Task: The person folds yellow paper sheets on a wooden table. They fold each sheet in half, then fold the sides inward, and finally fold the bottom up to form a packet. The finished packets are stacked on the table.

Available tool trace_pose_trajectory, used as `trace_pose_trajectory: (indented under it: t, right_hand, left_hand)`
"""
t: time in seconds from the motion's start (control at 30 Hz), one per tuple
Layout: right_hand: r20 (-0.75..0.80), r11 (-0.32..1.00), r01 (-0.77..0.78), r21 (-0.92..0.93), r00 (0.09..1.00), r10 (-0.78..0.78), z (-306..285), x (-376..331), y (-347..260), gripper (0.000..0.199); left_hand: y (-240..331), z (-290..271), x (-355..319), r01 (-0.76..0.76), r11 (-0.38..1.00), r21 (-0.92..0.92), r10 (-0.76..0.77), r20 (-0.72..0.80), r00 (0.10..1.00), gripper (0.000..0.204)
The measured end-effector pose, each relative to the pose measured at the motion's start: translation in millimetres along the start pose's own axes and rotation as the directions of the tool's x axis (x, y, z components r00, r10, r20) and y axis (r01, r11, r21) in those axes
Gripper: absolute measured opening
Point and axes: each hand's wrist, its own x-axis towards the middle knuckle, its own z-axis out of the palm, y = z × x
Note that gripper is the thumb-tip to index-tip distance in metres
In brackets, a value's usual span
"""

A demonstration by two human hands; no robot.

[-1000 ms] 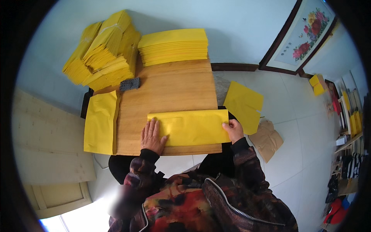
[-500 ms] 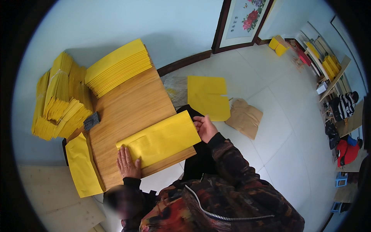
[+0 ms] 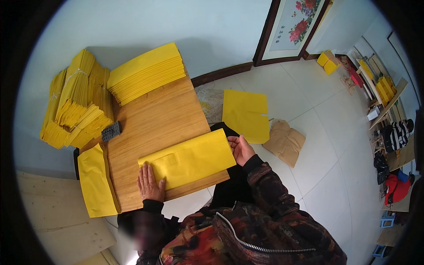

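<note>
A long folded yellow paper piece (image 3: 190, 161), perhaps an envelope or bag, lies flat along the near edge of the wooden table (image 3: 154, 115). A faint rectangular crease marks it left of its middle. My left hand (image 3: 151, 183) rests flat on its lower left corner, fingers stretched out. At the right end, my right hand (image 3: 243, 150) is beside the short edge with fingers loosely bent and apart; whether the fingertips touch the paper is hard to make out. Nothing shows in its grasp.
Tied yellow bundles (image 3: 77, 104) stand at the table's far left, with a neat yellow stack (image 3: 148, 73) beside them. A dark grey block (image 3: 111, 131) sits nearby. Another yellow piece (image 3: 95, 181) overhangs the left edge. Yellow sheet (image 3: 247, 115) and crumpled brown paper (image 3: 285, 142) lie right of the table.
The whole view has shifted slightly, so the scene appears a little further right. Both hands keep nearly the same places at the two ends of the yellow paper piece.
</note>
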Motion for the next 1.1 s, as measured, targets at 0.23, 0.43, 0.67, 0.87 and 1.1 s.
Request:
trace_pose_trajectory:
  t: [0.23,0.43,0.67,0.87,1.1]
  right_hand:
    - [-0.026,0.999,-0.009,-0.035,1.000,0.008,1.1,-1.8,-1.8,0.045]
    - [-0.026,0.987,0.012,-0.157,1.000,-0.017,11.0,-3.8,0.1,0.039]
    - [0.022,0.928,-0.045,-0.371,0.998,0.057,19.6,-7.0,0.1,0.036]
    - [0.078,0.857,0.030,-0.514,0.997,0.012,25.2,-6.4,1.4,0.027]
    - [0.057,0.665,0.055,-0.745,0.998,-0.019,31.3,-7.9,-3.3,0.023]
  left_hand:
    - [3.3,-2.3,-0.4,0.028,1.000,0.004,-0.028,0.021,0.999,0.076]
    - [0.9,-0.3,-0.9,0.004,1.000,0.006,-0.004,-0.013,1.000,0.076]
    - [-2.3,4.8,-0.8,-0.019,0.999,0.027,0.021,-0.063,0.998,0.076]
    - [-3.8,5.7,-1.4,-0.022,0.999,0.035,0.024,-0.064,0.998,0.076]
    - [-5.2,6.9,-1.1,-0.022,0.999,0.035,0.024,-0.052,0.998,0.076]
